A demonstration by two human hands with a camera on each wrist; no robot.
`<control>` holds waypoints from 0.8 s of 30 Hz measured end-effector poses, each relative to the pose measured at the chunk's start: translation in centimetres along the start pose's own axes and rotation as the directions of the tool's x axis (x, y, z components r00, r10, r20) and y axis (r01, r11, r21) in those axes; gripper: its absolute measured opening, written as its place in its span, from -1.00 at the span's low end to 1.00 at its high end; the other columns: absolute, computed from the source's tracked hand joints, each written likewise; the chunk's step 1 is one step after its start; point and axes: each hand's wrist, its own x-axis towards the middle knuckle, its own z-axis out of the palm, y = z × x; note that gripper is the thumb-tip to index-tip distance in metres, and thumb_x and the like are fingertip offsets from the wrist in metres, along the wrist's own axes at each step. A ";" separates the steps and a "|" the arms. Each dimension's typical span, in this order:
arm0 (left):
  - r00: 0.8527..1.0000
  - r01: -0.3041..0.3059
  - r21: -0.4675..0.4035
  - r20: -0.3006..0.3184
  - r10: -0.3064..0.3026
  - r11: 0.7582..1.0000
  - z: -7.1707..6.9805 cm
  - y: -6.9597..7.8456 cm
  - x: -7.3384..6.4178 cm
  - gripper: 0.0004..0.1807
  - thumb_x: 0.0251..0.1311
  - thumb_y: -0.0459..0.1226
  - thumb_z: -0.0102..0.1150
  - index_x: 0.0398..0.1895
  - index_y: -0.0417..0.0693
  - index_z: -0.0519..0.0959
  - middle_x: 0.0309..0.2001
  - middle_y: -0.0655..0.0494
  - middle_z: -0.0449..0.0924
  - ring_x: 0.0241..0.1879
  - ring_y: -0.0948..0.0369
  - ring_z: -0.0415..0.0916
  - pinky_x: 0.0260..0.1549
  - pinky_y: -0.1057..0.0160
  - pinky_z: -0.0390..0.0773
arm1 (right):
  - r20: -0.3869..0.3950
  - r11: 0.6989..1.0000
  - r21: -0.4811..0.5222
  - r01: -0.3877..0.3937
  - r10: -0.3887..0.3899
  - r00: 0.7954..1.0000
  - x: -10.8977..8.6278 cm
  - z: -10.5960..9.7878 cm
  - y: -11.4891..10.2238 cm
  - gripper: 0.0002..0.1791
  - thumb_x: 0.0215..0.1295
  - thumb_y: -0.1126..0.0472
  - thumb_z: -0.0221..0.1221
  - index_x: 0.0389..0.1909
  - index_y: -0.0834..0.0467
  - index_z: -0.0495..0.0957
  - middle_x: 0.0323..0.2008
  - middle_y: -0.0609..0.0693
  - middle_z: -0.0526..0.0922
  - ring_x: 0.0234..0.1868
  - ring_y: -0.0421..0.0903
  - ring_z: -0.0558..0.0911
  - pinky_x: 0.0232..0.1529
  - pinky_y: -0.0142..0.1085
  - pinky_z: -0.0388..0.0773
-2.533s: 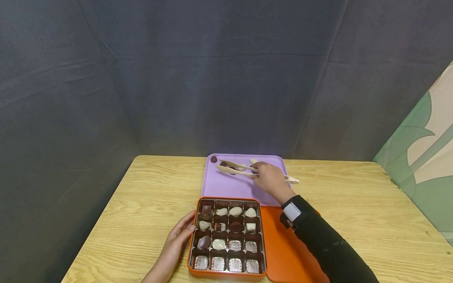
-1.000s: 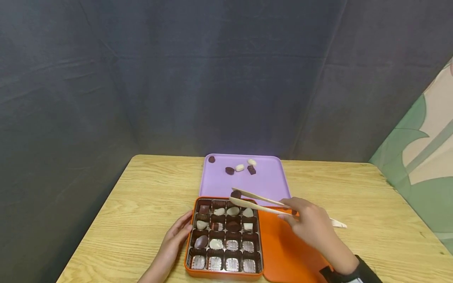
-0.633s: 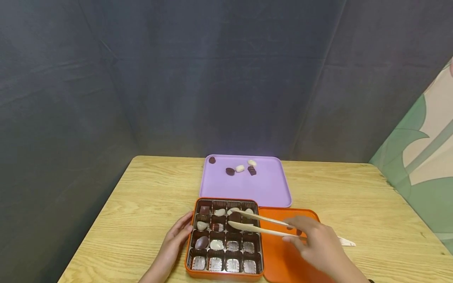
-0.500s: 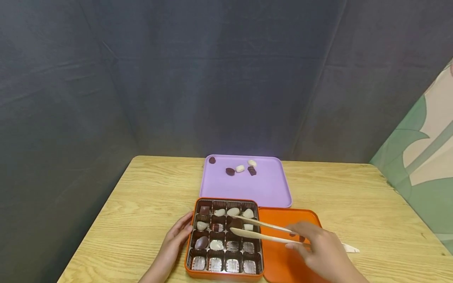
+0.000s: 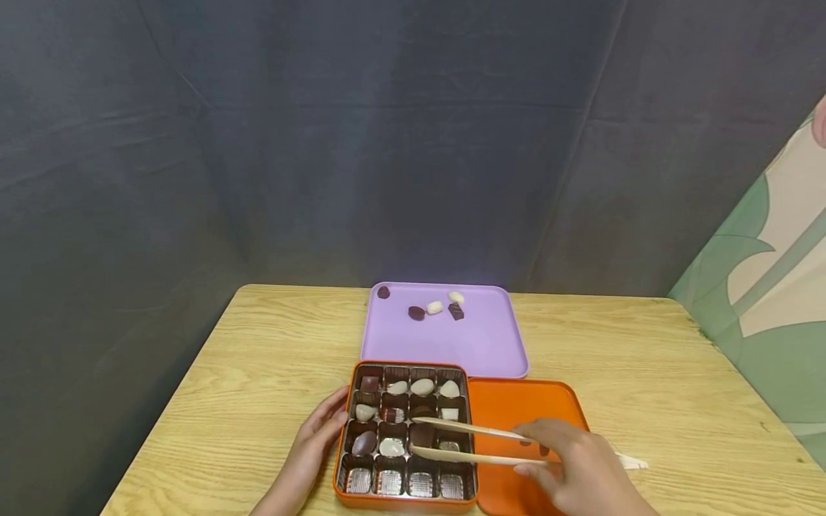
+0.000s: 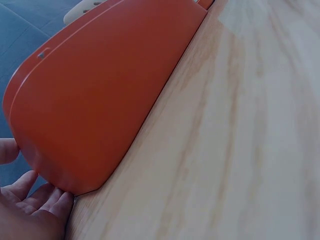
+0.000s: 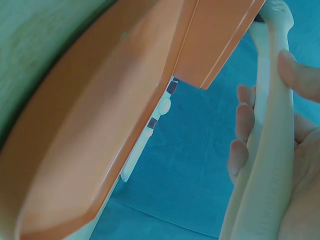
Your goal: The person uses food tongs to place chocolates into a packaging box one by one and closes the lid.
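Head view: my right fingers point(image 5: 546, 431) clamp tongs point(image 5: 464, 428), left fingers point(image 5: 326, 407) touch box point(image 5: 403, 504) short of desk's point(image 5: 271, 358) far edge; chocolate point(image 5: 422, 435) placement apparently underway, release next.

bare left hand point(image 5: 316, 433), bare left forearm point(image 5: 287, 481), bare right hand point(image 5: 576, 462), rounded fingertips point(image 7: 238, 154)

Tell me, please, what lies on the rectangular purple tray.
The tray bears three dark brown chocolates and two cream ones; the left part of its near edge cannot be seen behind the square orange compartmented box.

The right hand point(image 5: 578, 464) holds tongs point(image 5: 471, 457) (pale ones) over the box point(image 5: 406, 504).
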 end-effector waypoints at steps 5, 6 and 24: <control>1.000 -0.004 -0.001 -0.002 0.004 1.000 -0.1 0.1 0.0 -0.53 0.12 -0.16 0.00 0.15 0.08 0.28 0.17 0.17 0.23 0.15 0.24 0.14 0.13 0.10 0.03 | 0.046 0.999 -0.005 -0.044 0.044 0.998 0.0 0.1 -0.1 -0.60 -0.19 -0.14 0.28 -0.22 -0.27 0.47 -0.40 -0.42 0.45 -0.49 -0.41 0.36 -0.54 -0.48 0.37; 1.000 -0.003 0.001 -0.002 0.003 1.000 -0.1 0.1 0.0 -0.52 0.12 -0.16 0.00 0.15 0.08 0.28 0.17 0.17 0.23 0.15 0.24 0.14 0.13 0.10 0.03 | 0.050 0.999 -0.007 -0.046 0.046 0.998 0.0 0.1 -0.1 -0.59 -0.19 -0.14 0.28 -0.22 -0.27 0.46 -0.40 -0.41 0.45 -0.49 -0.41 0.37 -0.54 -0.47 0.37; 1.000 0.004 -0.006 0.008 -0.004 1.000 0.0 0.1 0.0 -0.52 0.13 -0.15 -0.01 0.16 0.10 0.26 0.18 0.18 0.20 0.16 0.25 0.12 0.12 0.17 0.08 | 0.015 1.000 -0.005 0.021 -0.021 1.000 0.6 0.3 -0.2 -0.59 -0.16 -0.14 0.26 -0.20 -0.26 0.45 -0.39 -0.45 0.42 -0.49 -0.40 0.37 -0.55 -0.47 0.36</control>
